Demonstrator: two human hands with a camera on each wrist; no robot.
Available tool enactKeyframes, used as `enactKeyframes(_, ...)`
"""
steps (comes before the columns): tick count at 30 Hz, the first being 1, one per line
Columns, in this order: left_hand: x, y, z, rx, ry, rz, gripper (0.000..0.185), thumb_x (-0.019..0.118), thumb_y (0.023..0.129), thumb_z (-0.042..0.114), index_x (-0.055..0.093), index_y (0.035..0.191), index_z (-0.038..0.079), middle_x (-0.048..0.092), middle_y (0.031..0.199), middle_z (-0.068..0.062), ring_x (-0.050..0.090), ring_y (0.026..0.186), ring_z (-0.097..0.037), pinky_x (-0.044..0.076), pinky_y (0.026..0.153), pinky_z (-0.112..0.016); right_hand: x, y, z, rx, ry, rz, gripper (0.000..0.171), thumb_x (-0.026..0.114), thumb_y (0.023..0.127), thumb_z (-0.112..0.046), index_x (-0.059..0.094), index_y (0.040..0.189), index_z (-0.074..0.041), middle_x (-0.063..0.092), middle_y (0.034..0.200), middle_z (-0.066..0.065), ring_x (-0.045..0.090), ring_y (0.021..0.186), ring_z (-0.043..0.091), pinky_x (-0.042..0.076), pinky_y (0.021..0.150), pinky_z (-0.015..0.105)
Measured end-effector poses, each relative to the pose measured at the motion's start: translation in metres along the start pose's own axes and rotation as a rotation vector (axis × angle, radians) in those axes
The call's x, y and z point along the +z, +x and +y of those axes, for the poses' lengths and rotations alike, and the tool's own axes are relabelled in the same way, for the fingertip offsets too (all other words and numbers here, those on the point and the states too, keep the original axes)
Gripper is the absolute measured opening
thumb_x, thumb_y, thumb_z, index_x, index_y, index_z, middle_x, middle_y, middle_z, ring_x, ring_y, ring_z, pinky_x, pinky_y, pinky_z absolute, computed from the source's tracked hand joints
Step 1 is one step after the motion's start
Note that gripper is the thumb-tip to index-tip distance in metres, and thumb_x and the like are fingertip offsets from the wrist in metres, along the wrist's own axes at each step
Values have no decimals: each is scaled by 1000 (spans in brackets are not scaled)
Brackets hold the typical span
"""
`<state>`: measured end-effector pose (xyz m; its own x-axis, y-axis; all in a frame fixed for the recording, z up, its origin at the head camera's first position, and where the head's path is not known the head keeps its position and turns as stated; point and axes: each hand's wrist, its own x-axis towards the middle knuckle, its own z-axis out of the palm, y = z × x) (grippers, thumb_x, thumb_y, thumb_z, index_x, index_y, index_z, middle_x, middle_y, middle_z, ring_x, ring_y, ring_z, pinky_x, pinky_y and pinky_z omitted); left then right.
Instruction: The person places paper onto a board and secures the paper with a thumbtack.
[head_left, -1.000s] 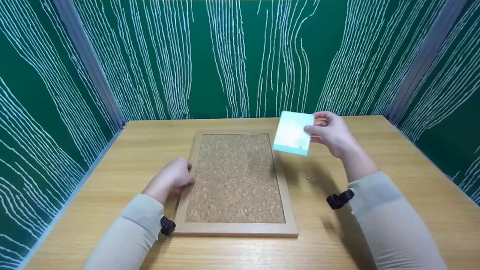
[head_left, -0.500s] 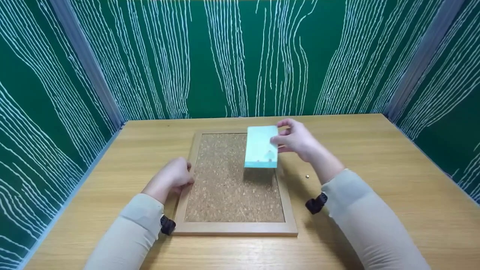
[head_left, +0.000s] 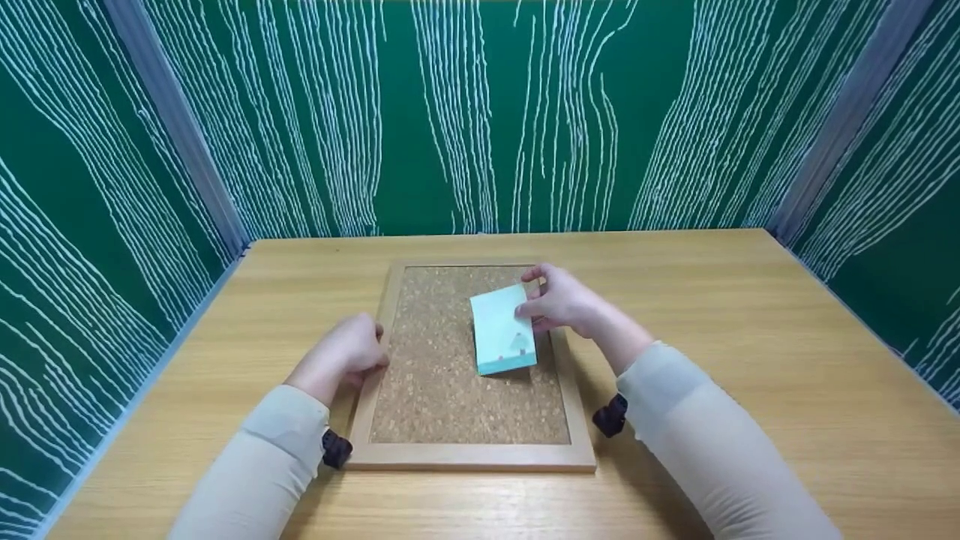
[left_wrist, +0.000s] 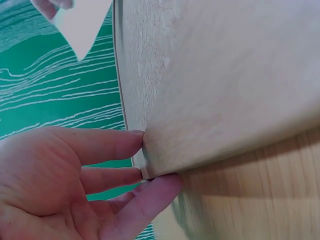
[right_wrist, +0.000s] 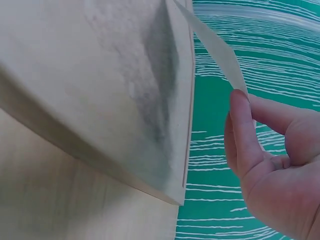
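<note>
A cork board (head_left: 442,397) in a pale wooden frame lies flat on the table. My left hand (head_left: 356,349) grips the left side of its frame; the left wrist view shows the fingers (left_wrist: 115,145) at the frame's edge, one above and others along its side. My right hand (head_left: 562,302) pinches a pale blue-green sheet of notepaper (head_left: 499,326) by its right edge, between thumb and fingers. The paper has a small printed picture near its lower edge. It hangs tilted over the right half of the cork, its lower edge close above the surface.
The wooden table (head_left: 712,300) reaches back to a green wall (head_left: 675,112) with white wavy lines, and similar panels stand at both sides. Black wrist cameras (head_left: 611,415) sit on both sleeves.
My right hand has carried the paper left and down from beside the board to over the cork, tilting it. The left hand stays put. A small shiny thing on the table is now hidden.
</note>
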<state>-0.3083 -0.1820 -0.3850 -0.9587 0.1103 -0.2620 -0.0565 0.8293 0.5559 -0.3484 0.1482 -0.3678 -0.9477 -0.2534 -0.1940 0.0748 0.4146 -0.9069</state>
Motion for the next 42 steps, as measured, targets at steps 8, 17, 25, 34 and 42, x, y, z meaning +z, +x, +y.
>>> enactKeyframes(8, 0, -3, 1, 54, 69, 42, 11, 68, 83, -1, 57, 81, 0, 55, 90, -18, 59, 71, -28, 50, 46, -34, 19, 1, 7, -8, -232, -45, 68, 76, 89, -1, 39, 145, -4, 57, 109, 20, 67, 77, 29, 59, 64, 36)
enactKeyframes(17, -1, -4, 3, 28, 16, 36, 21, 68, 85, -1, 65, 105, -4, 57, 101, -20, 64, 76, -30, 57, 53, -40, 32, 3, 8, -3, -462, -69, 74, 83, 85, -14, 39, 145, -5, 64, 93, 13, 61, 67, 22, 53, 54, 33)
enactKeyframes(25, -1, -3, 1, 39, 49, 38, 15, 68, 84, -1, 65, 99, -4, 58, 97, -19, 64, 76, -30, 55, 50, -38, 35, 3, 7, 43, -511, -70, 79, 85, 85, -19, 38, 147, -7, 62, 97, 13, 63, 74, 24, 54, 57, 35)
enactKeyframes(34, -1, -3, 1, 49, 78, 42, 9, 68, 84, 1, 63, 91, -3, 58, 91, -18, 61, 72, -29, 50, 46, -35, 33, 4, 5, 40, -539, -76, 83, 83, 86, -23, 36, 151, -4, 63, 94, 13, 63, 72, 23, 55, 58, 35)
enactKeyframes(42, -1, -4, 2, 49, 88, 57, 8, 69, 86, 2, 66, 93, -1, 60, 91, -17, 61, 74, -29, 48, 46, -33, 14, -3, -8, -55, -451, -65, 79, 79, 90, -19, 33, 152, -3, 67, 95, 17, 67, 73, 29, 58, 66, 43)
